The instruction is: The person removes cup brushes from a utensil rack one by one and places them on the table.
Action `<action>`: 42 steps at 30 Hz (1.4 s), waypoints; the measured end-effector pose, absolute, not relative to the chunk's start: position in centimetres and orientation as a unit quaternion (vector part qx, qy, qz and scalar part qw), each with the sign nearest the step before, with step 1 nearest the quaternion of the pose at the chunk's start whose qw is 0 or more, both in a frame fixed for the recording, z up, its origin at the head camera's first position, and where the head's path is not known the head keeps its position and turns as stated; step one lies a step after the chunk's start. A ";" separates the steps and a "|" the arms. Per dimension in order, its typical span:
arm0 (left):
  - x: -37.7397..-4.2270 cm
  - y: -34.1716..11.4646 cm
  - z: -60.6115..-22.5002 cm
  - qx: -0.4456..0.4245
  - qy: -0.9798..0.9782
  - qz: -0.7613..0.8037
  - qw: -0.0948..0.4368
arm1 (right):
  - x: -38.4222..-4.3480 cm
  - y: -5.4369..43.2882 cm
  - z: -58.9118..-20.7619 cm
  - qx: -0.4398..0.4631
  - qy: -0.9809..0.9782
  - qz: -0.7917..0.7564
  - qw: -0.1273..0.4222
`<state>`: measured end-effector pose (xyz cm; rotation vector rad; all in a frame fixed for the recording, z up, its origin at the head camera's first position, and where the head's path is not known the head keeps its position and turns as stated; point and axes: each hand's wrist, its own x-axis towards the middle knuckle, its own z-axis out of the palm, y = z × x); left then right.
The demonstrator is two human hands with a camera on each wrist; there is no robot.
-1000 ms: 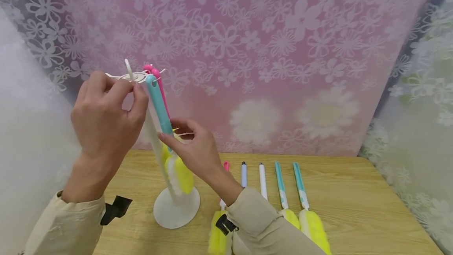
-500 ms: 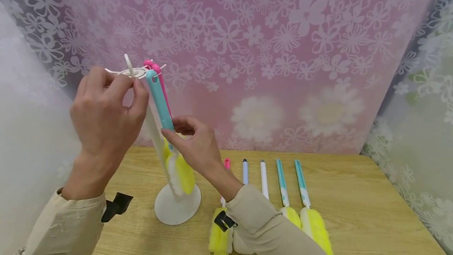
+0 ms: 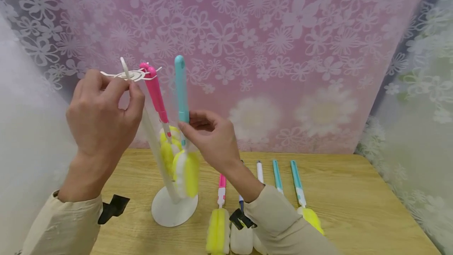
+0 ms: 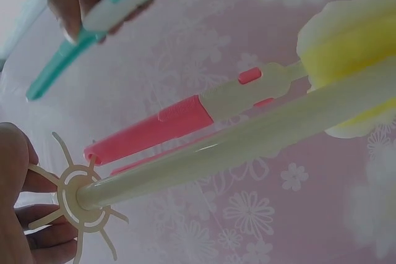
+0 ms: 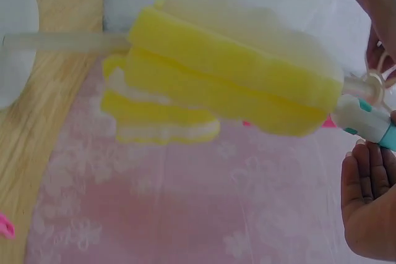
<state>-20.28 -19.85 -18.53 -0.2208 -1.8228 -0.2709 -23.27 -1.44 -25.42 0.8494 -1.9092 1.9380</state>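
L hand (image 3: 102,111) gripping wht rack (image 3: 157,150) near top, R hand (image 3: 216,141) pinching teal brush (image 3: 181,85) just beside, pink brushes (image 3: 155,94) hung on rack

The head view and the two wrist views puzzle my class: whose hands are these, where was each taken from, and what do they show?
There is no machine: a person works bare-handed. The head view looks forward and down; each wrist view looks at that hand's work. The left hand holds the top of a white stand, where pink brushes hang. The right hand holds a blue-green brush clear of the hooks. More brushes lie on the wooden table.
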 end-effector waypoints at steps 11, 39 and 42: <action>-20.4 -19.8 -18.9 -0.085 -0.776 -0.123 0.612 | -25.0 10.1 -25.8 0.235 -0.724 0.597 0.255; -20.7 -19.7 -18.8 -0.073 -0.759 -0.121 0.636 | -24.9 31.1 -40.0 -0.050 -0.889 0.453 -0.032; -20.8 -19.4 -18.8 -0.073 -0.755 -0.125 0.639 | -25.3 31.2 -41.2 -0.059 -0.894 0.442 -0.049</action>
